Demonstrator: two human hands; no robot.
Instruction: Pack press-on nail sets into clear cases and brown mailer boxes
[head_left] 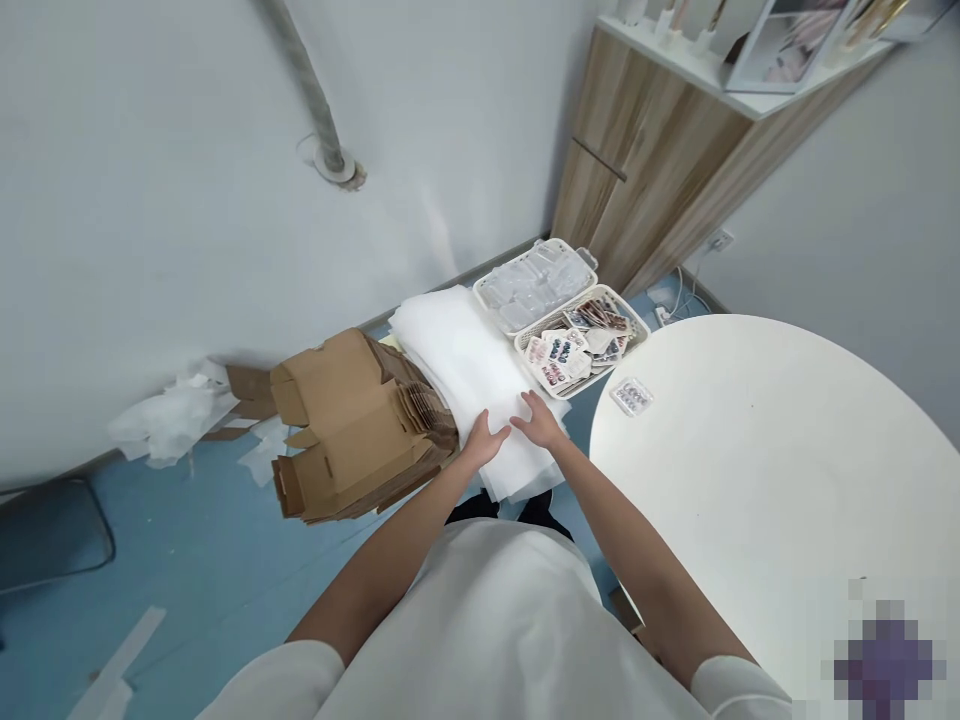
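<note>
Both hands are over a stack of thin white sheets (457,345), which look like packing foam. My left hand (484,443) is at the stack's near left part, thumb and fingers apart. Close by on the right is my right hand (538,422), also with its fingers spread. Neither hand shows anything held; whether the fingertips touch the top sheet, I cannot tell. Left of the sheets lies a pile of flattened brown cardboard boxes (349,425). Beyond my right hand stands a white basket (637,330) of small printed cards or packets.
Behind it, another white basket (482,296) holds clear plastic cases. A round white table (772,440) stands at right with a small clear case (631,396) on its edge. A wooden cabinet (652,130) is at the back, crumpled white wrapping (176,415) at left.
</note>
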